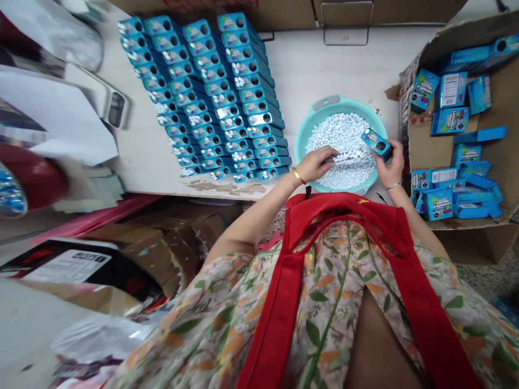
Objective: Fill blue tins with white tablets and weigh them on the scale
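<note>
A turquoise basin (300, 141) full of small white candies (336, 129) sits in front of me. My left hand (316, 165) is closed over the basin, pinching what looks like a small scoop (346, 160) with candies heaped on it. Most of the scoop is hidden by the candies and my fingers. On the basin's right side, my right hand (391, 166) grips a small blue candy box (375, 141). That box is tilted, and a dark round hole shows at its end near my fingers. The box lies just above the candies, close to the scoop.
Several columns of blue boxes (259, 94) with round holes stand left of the basin; white candies show at some holes. To the right, a cardboard carton (421, 132) holds scattered blue boxes. A white device with a display (117, 108) lies at the left. Cardboard (279, 13) borders the table's back.
</note>
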Motion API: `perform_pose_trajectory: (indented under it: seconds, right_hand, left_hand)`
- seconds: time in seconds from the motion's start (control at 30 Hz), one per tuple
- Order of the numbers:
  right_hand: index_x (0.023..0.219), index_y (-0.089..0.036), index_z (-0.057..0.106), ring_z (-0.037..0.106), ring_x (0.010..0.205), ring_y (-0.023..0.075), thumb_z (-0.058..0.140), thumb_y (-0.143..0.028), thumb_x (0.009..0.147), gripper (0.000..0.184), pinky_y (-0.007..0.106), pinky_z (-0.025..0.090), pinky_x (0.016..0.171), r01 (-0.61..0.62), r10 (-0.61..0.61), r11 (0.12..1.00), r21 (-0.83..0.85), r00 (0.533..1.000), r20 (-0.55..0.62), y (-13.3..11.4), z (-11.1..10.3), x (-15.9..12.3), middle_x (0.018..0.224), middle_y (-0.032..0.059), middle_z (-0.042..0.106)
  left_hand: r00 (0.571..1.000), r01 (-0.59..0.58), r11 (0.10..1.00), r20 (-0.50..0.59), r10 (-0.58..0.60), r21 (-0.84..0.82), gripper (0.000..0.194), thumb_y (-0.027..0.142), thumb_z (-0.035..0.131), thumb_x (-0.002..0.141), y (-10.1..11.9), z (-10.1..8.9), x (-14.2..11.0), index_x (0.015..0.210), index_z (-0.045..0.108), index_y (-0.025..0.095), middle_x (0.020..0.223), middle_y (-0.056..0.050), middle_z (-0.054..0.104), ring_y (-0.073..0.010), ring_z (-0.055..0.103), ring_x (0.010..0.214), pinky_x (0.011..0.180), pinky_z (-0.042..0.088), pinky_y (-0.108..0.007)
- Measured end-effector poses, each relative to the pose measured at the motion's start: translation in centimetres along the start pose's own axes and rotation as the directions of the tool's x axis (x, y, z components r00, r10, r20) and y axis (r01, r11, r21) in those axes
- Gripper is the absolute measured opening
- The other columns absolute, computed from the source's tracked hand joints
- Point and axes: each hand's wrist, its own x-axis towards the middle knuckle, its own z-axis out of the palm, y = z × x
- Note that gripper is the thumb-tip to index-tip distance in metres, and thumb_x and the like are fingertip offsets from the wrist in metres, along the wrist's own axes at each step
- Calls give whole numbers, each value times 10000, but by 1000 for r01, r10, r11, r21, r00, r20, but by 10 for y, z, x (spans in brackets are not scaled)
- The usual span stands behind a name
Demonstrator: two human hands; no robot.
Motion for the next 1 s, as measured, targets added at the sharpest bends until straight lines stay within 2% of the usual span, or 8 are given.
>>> perform_pose_trajectory:
  seconds: [0.17, 0.3, 0.43, 0.53, 0.63, 0.77, 0.9, 1.0]
  right_hand:
    - [1293, -263, 536, 632, 1230, 306, 538, -310, 909, 387, 593, 503, 1114, 95, -92, 995, -26, 989, 115, -7, 12, -1, 1254, 109, 659]
    - [1290, -272, 547, 634, 1235, 297, 510, -342, 931, 368, 613, 453, 1181, 154, -146, 987, -45, 979, 142, -9, 24, -5, 1274, 104, 669]
    - [1304, -265, 542, 643, 1227, 288, 499, -335, 946, 368, 604, 479, 1160, 187, -180, 981, -52, 977, 118, -7, 28, -7, 1279, 110, 672]
    - [1311, -251, 533, 641, 1231, 288, 507, -345, 948, 376, 597, 484, 1152, 159, -155, 987, -30, 983, 102, -3, 24, -7, 1275, 119, 671]
    - [1312, -236, 529, 625, 1255, 291, 527, -379, 956, 384, 593, 477, 1149, 109, -109, 994, 5, 990, 86, 0, 18, -5, 1287, 126, 659]
    - [1324, -253, 524, 631, 1238, 292, 568, -396, 963, 391, 571, 518, 1084, 83, -85, 996, 42, 995, 47, 0, 9, 0, 1275, 109, 642]
    - [1315, -269, 515, 642, 1195, 289, 597, -432, 968, 392, 573, 528, 1052, 51, -53, 998, 40, 997, 51, -3, 3, 4, 1236, 90, 626]
    - [1305, -261, 509, 642, 1160, 285, 603, -483, 964, 418, 575, 529, 1046, 24, -27, 998, 53, 999, 47, -1, 1, 5, 1220, 92, 611]
  left_hand:
    - [999, -41, 957, 44, 30, 286, 310, 251, 494, 994, 49, -42, 2, 1254, 622, 140, 1150, -144, 690, -259, 651, 1068, 924, 528, -396]
    - [997, 32, 843, 48, -68, 537, 281, 144, 434, 995, 98, -44, 15, 1129, 681, 137, 1068, -156, 687, -274, 647, 1005, 810, 525, -389]
    - [999, 22, 807, 24, -45, 591, 310, 143, 382, 1029, 125, -42, 19, 1033, 690, 165, 1003, -136, 676, -281, 623, 1040, 825, 512, -404]
    - [997, 79, 810, -50, -61, 581, 269, 206, 402, 1047, 100, -47, 18, 1126, 659, 209, 1076, -121, 666, -288, 596, 1083, 871, 490, -422]
    - [976, 209, 785, -174, -130, 583, 285, 220, 401, 1045, 43, -41, 23, 1238, 611, 222, 1191, -131, 642, -301, 569, 1120, 903, 472, -437]
    - [959, 272, 785, -86, -271, 557, 344, 135, 342, 1024, -26, 1, 38, 1226, 619, 165, 1227, -171, 643, -310, 566, 1133, 906, 471, -429]
    - [970, 191, 872, 49, -238, 450, 340, 160, 355, 1036, -40, 62, 46, 1240, 626, 167, 1237, -149, 666, -284, 568, 1173, 967, 471, -387]
    - [972, 184, 947, 97, -215, 263, 371, 125, 431, 980, -33, 88, 42, 1309, 597, 162, 1317, -138, 649, -264, 572, 1224, 1050, 460, -380]
